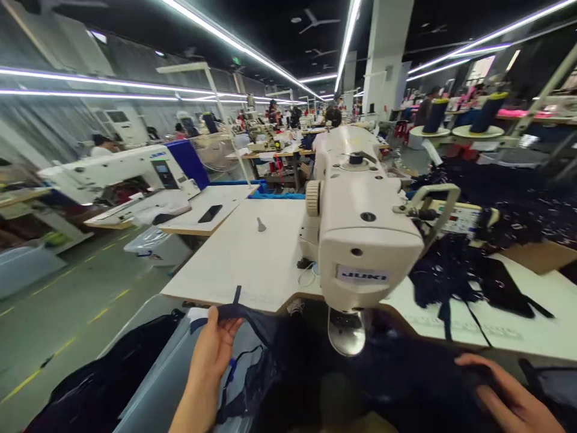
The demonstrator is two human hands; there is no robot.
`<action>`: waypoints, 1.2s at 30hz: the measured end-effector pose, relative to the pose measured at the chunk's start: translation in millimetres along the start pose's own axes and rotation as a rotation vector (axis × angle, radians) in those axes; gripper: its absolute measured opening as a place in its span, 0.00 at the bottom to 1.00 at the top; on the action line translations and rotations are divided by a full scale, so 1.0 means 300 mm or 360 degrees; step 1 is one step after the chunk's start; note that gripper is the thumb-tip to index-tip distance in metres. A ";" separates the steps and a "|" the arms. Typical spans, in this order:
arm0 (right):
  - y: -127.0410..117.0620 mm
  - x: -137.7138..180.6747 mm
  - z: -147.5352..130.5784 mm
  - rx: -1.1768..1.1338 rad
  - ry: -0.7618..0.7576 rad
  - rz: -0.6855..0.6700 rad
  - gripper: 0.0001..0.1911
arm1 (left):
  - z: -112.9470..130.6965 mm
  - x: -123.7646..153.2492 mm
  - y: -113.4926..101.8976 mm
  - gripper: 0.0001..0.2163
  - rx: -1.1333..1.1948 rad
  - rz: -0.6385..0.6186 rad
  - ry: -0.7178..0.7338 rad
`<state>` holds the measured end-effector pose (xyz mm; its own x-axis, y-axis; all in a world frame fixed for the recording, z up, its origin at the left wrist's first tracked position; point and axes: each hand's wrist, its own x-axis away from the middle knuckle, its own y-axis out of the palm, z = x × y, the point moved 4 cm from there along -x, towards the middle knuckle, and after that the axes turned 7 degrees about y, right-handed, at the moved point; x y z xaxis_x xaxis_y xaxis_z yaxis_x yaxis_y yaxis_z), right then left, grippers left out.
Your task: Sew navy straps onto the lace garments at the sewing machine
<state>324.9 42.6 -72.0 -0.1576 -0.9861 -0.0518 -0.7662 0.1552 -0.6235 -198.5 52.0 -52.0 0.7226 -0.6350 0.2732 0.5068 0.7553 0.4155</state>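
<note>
My left hand [215, 344] is closed, thumb and fingers pinching the edge of a dark navy garment [270, 337] with straps hanging from it. A short strap end sticks up over the table edge beside these fingers. At the lower right, my right hand [509, 391] has its fingers curled on the other side of the dark cloth. Between my hands stands the head of a white JUKI sewing machine [369, 240], with a rounded metal plate [346, 332] beneath it. The cloth stretches below this plate, and its folds are too dark to make out.
A small grey cone-shaped piece [261, 225] rests on the white tabletop [234, 252]. Left of it lies a phone [210, 213]. Dark garments [446, 270] are heaped at right, beside a dark tablet-like slab [507, 285]. A plastic bin [157, 246] stands left, below another sewing machine [121, 171].
</note>
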 end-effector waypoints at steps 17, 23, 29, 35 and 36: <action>0.082 0.043 -0.171 -0.0185 -0.0084 -0.0614 0.19 | -0.253 0.330 0.178 0.23 -0.0531 -0.0808 -0.0300; 0.091 0.028 -0.209 0.0233 -0.0515 -0.0547 0.16 | -0.257 0.328 0.164 0.24 -0.0550 -0.0818 -0.0292; 0.058 0.009 -0.216 0.0621 -0.0908 -0.0253 0.28 | -0.247 0.317 0.155 0.22 -0.0512 -0.0814 -0.0279; 0.158 0.047 -0.162 -0.0009 0.0001 -0.1194 0.17 | -0.252 0.345 0.163 0.23 -0.0387 -0.0852 -0.0263; 0.174 0.046 -0.164 0.0006 0.0047 -0.1176 0.15 | -0.255 0.353 0.165 0.23 -0.0371 -0.0875 -0.0286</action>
<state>252.1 39.9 -66.9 0.3817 -0.8315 0.4037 -0.6771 -0.5489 -0.4902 -60.9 34.6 -68.8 0.2469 -0.9429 0.2234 0.8861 0.3130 0.3418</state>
